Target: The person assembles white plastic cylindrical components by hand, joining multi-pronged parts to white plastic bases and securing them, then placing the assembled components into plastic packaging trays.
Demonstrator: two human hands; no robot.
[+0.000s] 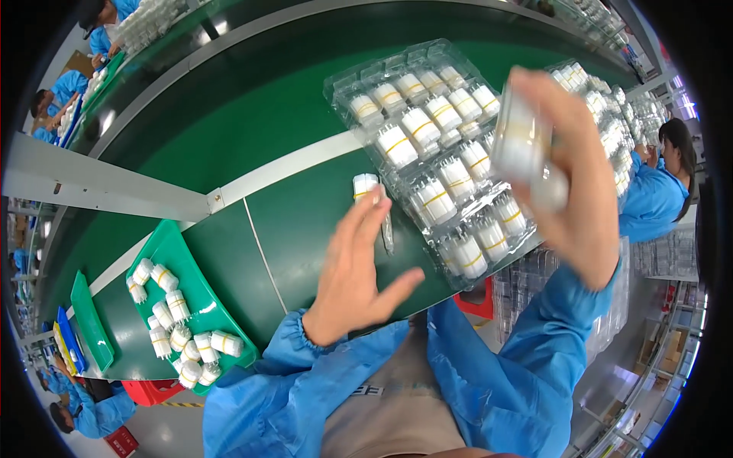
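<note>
My left hand point(350, 278) hovers over the green work surface, palm down, with its thumb spread from the other fingers and nothing visible in its grip. Its fingertips reach close to a lone white cylindrical part point(365, 184) with a yellow band. Beside them lies a thin silvery tool point(388, 231), partly covered. My right hand point(576, 164), smeared by motion, is raised over the right side of the clear blister trays. Its fingers close round a blurred clear and white piece point(522, 145). The clear tray point(345, 75) holds rows of white cylinders with yellow bands and thin pins.
A green tray point(197, 286) at the left carries several loose white cylinders. Farther left are another green tray point(92, 324) and a blue one point(70, 343). A metal post point(107, 175) crosses the left side. A co-worker in blue point(657, 187) sits at right, near more filled trays point(611, 137).
</note>
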